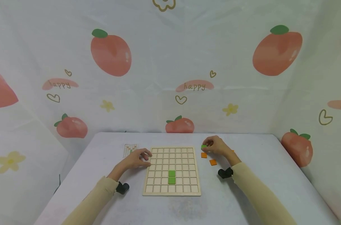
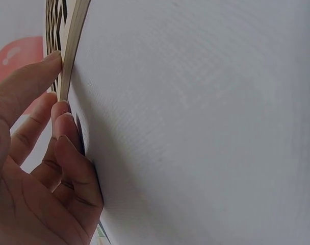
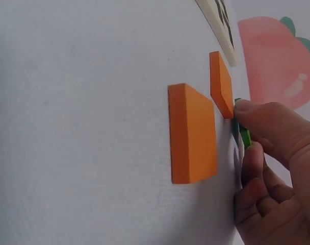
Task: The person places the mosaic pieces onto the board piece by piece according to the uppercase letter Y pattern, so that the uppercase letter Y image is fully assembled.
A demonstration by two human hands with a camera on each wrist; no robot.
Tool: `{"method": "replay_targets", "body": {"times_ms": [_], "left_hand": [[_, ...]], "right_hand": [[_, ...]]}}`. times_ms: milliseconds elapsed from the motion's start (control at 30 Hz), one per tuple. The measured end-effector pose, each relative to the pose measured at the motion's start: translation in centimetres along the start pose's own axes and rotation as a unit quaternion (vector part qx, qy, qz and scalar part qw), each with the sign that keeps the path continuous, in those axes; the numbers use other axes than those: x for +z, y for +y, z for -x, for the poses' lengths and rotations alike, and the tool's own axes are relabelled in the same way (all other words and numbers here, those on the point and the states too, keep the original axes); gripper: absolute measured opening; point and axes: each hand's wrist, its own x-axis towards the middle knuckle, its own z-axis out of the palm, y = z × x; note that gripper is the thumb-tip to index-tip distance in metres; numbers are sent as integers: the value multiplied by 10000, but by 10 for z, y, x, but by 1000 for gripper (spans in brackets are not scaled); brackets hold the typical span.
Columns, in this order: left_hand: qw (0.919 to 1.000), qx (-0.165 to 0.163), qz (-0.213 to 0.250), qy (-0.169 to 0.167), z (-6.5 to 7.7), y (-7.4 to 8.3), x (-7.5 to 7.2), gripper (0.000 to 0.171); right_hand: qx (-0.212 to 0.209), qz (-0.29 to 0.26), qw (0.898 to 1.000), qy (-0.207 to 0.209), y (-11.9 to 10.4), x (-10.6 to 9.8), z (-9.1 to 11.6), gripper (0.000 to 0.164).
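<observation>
A square wooden grid board (image 1: 158, 189) lies on the table with two green tiles (image 1: 171, 177) in neighbouring cells of one column. My left hand (image 1: 136, 158) rests at its left edge, thumb and fingertips apart along the rim. In the left wrist view the thumb tip touches the board's rim (image 2: 71, 56). To the right of the board, my right hand (image 1: 217, 146) pinches a green tile (image 1: 203, 146) between thumb and fingers. Just below it lie two orange tiles, one nearer the board (image 1: 204, 155) and one nearer me (image 1: 213, 162).
A small printed grid card (image 1: 130, 150) lies behind the left hand. Part of another orange piece (image 1: 233, 151) shows beside the right wrist. Black wrist mounts (image 1: 225, 172) sit under both wrists. A patterned curtain (image 1: 153, 62) hangs behind the white table (image 1: 254, 150).
</observation>
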Motion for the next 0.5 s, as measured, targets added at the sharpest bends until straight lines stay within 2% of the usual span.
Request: {"method": "replay_targets", "body": {"times_ms": [200, 500], "left_hand": [[10000, 18, -7, -6, 0, 0, -1, 37], [10000, 27, 22, -13, 0, -1, -1, 36]], "right_hand": [[-45, -12, 10000, 43, -2, -4, 3, 21], [-18, -476, 9988, -106, -10, -5, 13, 19]]}}
